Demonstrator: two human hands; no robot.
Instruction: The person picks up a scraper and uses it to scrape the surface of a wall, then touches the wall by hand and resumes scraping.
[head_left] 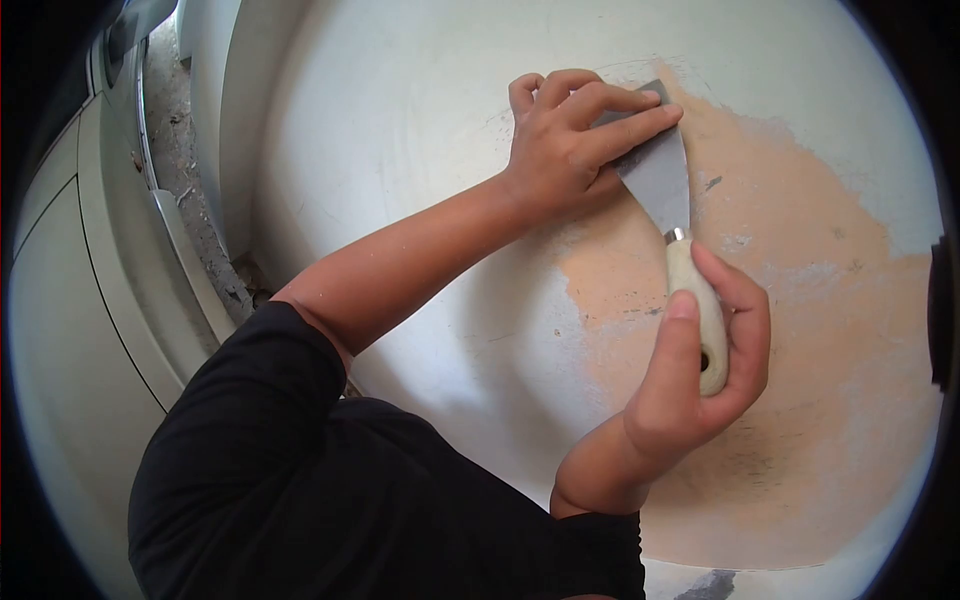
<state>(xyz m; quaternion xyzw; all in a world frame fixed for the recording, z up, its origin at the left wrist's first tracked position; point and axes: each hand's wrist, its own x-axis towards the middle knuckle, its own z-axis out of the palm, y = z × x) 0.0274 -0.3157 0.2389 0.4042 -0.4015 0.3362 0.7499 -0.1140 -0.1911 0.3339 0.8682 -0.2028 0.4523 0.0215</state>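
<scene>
Here's the right hand point(690, 405), curled around the handle point(709, 325) of the scraper point(685, 248), thumb along it! The left hand point(568, 138), loosely open, lays extended fingers across the blade point(658, 185), up by the peach patch's point(810, 235) upper-left edge on the pale surface point(400, 130).

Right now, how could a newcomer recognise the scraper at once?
Find the large peach patch on the pale surface. Across its upper left, the right hand holds the scraper, left hand on its blade. Grey metal and a pale handle distinguish it from both hands.
</scene>
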